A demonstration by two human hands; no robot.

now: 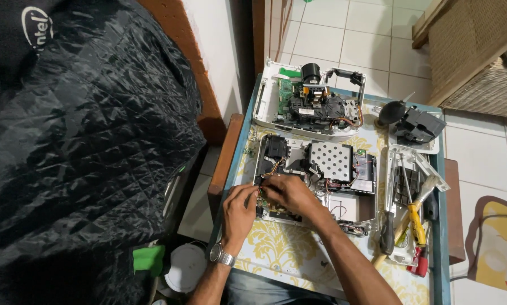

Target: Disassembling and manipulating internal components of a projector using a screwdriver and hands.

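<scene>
Black quilted fabric (pixel 78 141) hung closest to your view and filled the whole left side, bulkier than anything on the small table (pixel 440 186). Next in size were the two opened halves of the device: the far half (pixel 312 101), with its lens and dark optics, stood at the back edge, and the near chassis (pixel 321 178), with its perforated metal shield (pixel 330 160), lay flat in the middle of the table. Your left hand (pixel 239 212) and right hand (pixel 287 195) met at the chassis's front-left corner, fingers curled in on the small wiring (pixel 267 175) there; I could not tell whether either was actually pinching a lead. That chassis looked rigid and fairly light but fragile, its thin wires and bare boards easily snagged, so the plastic outer rim seemed the safer place to grip. Room was tight: the table's left edge ran just beside your left wrist, the far half sat near the chassis's back, and a tray of tools (pixel 405 214) with a yellow-handled screwdriver (pixel 417 229) crowded the right, leaving bare patterned cloth only in front.
</scene>
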